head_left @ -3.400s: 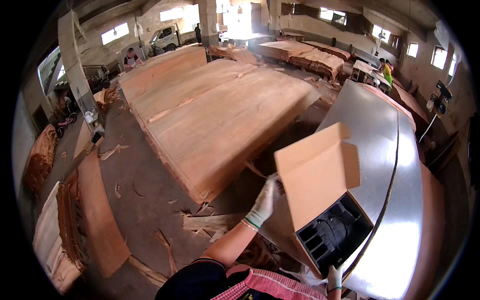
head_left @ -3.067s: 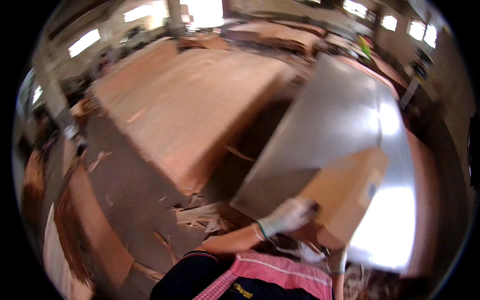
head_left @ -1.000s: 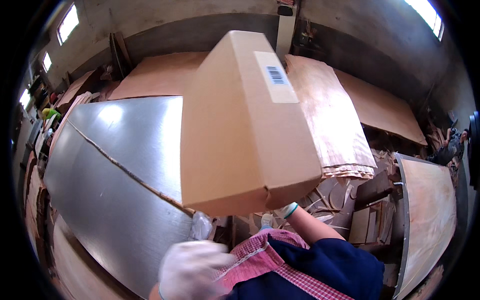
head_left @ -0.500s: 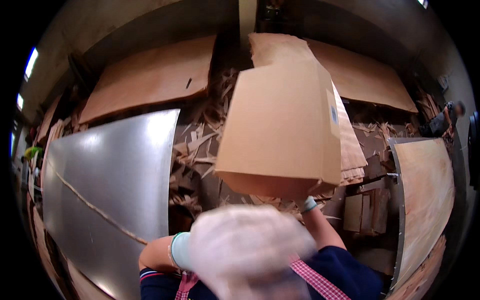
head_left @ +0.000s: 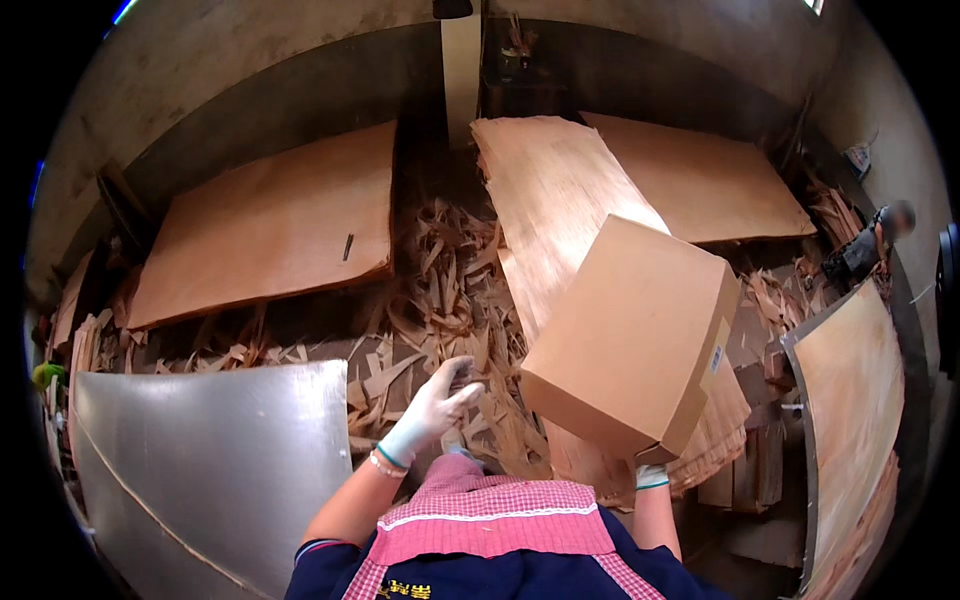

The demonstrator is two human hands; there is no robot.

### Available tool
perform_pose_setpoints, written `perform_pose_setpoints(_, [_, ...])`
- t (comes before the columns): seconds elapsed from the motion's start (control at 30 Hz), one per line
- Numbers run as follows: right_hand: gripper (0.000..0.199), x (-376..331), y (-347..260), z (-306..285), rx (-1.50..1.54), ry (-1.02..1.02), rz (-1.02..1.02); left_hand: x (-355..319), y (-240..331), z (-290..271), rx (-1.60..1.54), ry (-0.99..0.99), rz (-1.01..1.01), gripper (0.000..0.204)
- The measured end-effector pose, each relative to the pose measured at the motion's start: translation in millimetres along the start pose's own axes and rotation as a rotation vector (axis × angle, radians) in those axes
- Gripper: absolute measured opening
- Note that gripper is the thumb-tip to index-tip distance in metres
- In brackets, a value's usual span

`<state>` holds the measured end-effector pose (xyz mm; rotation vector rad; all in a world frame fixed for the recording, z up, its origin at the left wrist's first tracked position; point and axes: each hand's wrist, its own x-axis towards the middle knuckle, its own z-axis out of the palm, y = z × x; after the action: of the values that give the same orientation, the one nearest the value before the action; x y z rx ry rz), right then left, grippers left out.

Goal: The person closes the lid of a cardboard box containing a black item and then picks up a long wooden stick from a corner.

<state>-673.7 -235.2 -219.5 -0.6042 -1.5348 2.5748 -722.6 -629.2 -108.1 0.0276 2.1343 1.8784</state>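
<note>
A plain brown cardboard box (head_left: pixel 625 330) is tilted over a long stack of thin wood veneer sheets (head_left: pixel 560 200) in front of me. My right hand (head_left: pixel 651 474), in a white glove with a teal-edged cuff, holds the box from beneath its near right corner; the fingers are hidden by the box. A white label sits on the box's right side. To the left of the box, my gloved left hand (head_left: pixel 442 405) is held out with fingers apart and slightly curled. Nothing is in it, and a gap separates it from the box.
Torn veneer scraps (head_left: pixel 450 260) litter the floor. A shiny metal-topped table (head_left: pixel 220 450) stands at left, with a veneer stack (head_left: pixel 280 220) beyond. More sheets (head_left: pixel 700 180) lie far right, a veneer-topped table (head_left: pixel 850 390) near right. Another person (head_left: pixel 865 245) is at the right edge.
The box has moved down and to the right, uncovering more of the veneer stack. My left hand, blurred close to the camera before, has gone forward and left, away from my body.
</note>
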Motion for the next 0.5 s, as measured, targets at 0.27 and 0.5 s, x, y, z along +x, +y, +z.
perform_pose_setpoints(0.27, [0.046, 102.8, 35.9, 169.2, -0.415, -0.150, -0.298, 212.9, -17.1, -99.8, -0.264, -0.268, -0.284, 0.084])
perform_pose_setpoints(0.5, [0.048, 196.6, 33.1, 262.2, -1.369, -0.402, -1.163, 283.8, -68.7, -175.7, -0.714, -0.099, -0.292, 0.056])
